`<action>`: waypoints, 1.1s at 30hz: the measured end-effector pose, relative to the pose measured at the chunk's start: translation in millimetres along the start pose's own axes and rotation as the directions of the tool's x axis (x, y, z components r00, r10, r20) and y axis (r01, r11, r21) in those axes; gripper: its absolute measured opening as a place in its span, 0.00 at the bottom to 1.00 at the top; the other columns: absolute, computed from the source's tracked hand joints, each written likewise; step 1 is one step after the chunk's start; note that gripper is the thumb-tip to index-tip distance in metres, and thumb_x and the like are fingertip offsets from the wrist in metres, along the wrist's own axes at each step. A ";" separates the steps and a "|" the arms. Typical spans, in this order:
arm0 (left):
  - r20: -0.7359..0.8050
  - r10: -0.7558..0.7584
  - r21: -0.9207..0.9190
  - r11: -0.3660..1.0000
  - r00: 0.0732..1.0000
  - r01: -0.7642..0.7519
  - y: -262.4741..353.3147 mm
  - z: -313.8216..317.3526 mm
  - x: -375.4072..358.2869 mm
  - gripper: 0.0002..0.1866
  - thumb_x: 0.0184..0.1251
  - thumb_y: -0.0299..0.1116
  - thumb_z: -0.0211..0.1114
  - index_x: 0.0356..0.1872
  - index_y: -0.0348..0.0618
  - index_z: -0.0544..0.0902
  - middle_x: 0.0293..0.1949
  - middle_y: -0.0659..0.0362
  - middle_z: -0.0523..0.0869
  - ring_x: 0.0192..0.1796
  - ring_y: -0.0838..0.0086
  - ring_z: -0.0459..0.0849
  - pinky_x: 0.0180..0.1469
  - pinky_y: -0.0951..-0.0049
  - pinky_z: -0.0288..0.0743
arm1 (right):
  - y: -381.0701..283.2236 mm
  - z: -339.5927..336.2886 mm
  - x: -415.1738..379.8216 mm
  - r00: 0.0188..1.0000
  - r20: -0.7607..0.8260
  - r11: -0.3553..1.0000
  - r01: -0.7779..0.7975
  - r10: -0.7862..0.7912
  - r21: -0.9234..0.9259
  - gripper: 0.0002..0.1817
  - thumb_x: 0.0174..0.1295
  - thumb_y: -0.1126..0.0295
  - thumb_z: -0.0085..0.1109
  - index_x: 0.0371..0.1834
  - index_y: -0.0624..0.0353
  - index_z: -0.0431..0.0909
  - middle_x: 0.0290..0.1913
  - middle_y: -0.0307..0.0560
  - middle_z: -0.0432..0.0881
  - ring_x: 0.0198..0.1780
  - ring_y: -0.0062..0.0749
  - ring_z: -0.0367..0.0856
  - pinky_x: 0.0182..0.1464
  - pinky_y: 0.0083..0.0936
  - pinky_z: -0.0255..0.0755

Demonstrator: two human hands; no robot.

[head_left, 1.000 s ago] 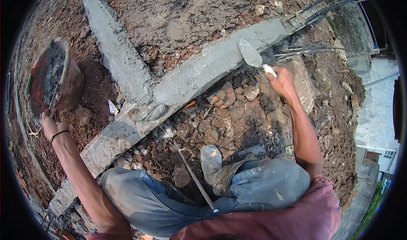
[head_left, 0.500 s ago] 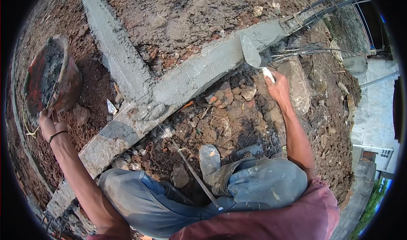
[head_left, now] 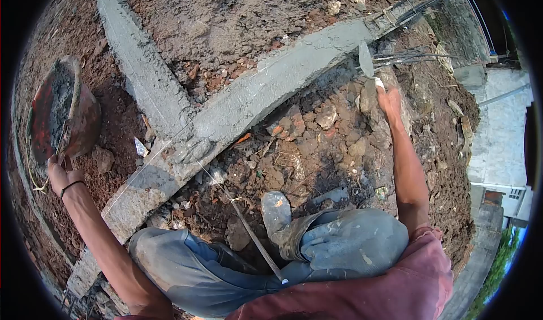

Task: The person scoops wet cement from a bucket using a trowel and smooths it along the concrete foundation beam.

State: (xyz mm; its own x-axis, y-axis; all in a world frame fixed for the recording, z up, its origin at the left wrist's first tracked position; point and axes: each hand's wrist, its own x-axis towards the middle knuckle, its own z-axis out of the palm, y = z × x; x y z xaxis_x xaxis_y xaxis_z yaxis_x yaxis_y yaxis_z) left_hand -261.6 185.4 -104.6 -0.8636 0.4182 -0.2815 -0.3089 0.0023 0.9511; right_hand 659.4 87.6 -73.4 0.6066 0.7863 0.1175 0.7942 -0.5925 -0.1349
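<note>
Trowel (head_left: 366, 61), held in the right hand (head_left: 389, 101), had shifted from atop the concrete beam (head_left: 257, 91) to its near edge, leaving that grey top uncovered, as the left hand (head_left: 62, 177) gripped the bucket (head_left: 85, 125).

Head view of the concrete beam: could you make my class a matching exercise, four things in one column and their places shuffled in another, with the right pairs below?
Things
1. White-handled, flat metal trowel
2. Reddish, round bucket containing grey mortar
3. Thin, straight, grey-brown rod
4. Dark, slender steel bars

Places
A. Between the blue-trousered legs
B. Upper-right end of the long, grey concrete beam
C. Right hand
D. At the left hand

Pairs: 1-C, 2-D, 3-A, 4-B
</note>
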 end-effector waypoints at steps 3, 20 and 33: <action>0.022 -0.021 -0.084 0.996 1.000 0.023 -8.6 -8.4 27.5 0.11 0.78 0.41 0.57 0.50 0.49 0.81 0.46 0.63 0.84 0.52 0.69 0.81 0.70 0.28 0.50 | 21.0 13.7 51.4 0.993 -0.060 0.994 0.102 -0.104 -0.046 0.28 0.62 0.53 0.62 0.54 0.69 0.83 0.47 0.74 0.85 0.54 0.66 0.84 0.56 0.47 0.76; -0.038 0.056 0.043 0.998 0.998 -0.055 2.4 -13.5 32.5 0.11 0.76 0.32 0.57 0.51 0.38 0.79 0.45 0.54 0.83 0.48 0.65 0.83 0.57 0.69 0.81 | 24.9 35.0 164.8 0.925 0.077 0.919 0.379 -0.372 -0.112 0.29 0.67 0.49 0.56 0.59 0.64 0.82 0.54 0.66 0.85 0.59 0.62 0.81 0.63 0.44 0.73; 0.012 0.076 0.055 0.996 0.997 -0.076 -1.2 -12.8 34.8 0.11 0.76 0.31 0.54 0.52 0.38 0.79 0.46 0.54 0.82 0.48 0.67 0.82 0.57 0.69 0.81 | -5.2 -7.3 77.1 0.857 0.137 0.864 0.504 -0.496 -0.022 0.22 0.66 0.57 0.60 0.55 0.61 0.83 0.46 0.68 0.85 0.51 0.67 0.83 0.52 0.50 0.77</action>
State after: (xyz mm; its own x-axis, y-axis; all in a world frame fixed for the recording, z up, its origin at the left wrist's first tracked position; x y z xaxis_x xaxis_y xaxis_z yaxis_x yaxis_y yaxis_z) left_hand -296.3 188.2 -117.2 -0.8797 0.4280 -0.2073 -0.2198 0.0206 0.9753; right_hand 702.3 150.1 -56.5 0.1207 0.9921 0.0327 0.9922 -0.1195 -0.0360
